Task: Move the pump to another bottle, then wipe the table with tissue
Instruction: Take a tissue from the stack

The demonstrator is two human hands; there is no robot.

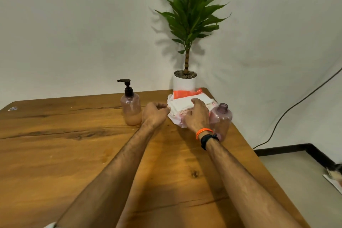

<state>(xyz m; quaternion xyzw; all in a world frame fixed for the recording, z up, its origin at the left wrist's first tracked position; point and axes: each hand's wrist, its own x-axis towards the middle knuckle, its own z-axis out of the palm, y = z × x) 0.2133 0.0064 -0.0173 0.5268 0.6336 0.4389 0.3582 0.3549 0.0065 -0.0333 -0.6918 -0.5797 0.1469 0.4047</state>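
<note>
1. Head view looks down on a wooden bench set into a corner of pale walls; both bare forearms reach forward across it.
2. The pump, black, sits screwed on the left bottle; that bottle is clear pink, stands upright, and holds a shallow layer of pale liquid at its bottom.
3. The second bottle, also clear pink, stands upright near the right edge of the bench; its neck is open with no cap, and no liquid is plainly visible in it.
4. Between the two bottles lies a pack of tissue, white sheets in a crumpled white and orange wrapper; it sits just in front of a white plant pot in the corner.
5. The left hand rests at the pack's left edge, just beside the pump bottle; its fingers are curled inward, and whether they pinch a sheet or the wrapper I cannot tell.
6. The right hand lies on the pack's top; its fingers curve over the white sheets, and whether they only press or have hold of a sheet I cannot tell.
7. An orange band and a black band circle the right wrist; the wrist is just beside the open bottle.
8. A dark cable hangs along the right wall down to the floor.
</note>
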